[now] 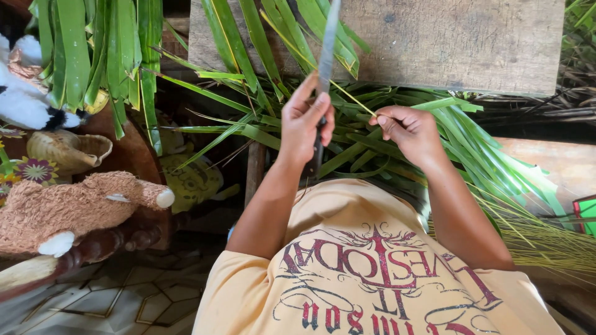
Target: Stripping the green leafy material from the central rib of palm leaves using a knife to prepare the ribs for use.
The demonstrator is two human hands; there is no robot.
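Observation:
My left hand (304,121) grips the handle of a long knife (325,59), its grey blade pointing up and away from me. My right hand (406,127) pinches a thin yellow-green leaf midrib (310,62) that runs up and left past the blade. Both hands hover over a heap of long green palm leaves (459,146) lying in front of me. My arms and a pale orange printed shirt (366,267) fill the lower middle.
A worn wooden board (459,40) lies beyond the hands. More green leaves (93,49) hang at upper left. A brown plush toy (74,208) and a woven basket (68,149) rest on a dark wooden chair (130,229) at left. Stripped pale strands (546,239) lie at right; patterned tiles (124,298) below.

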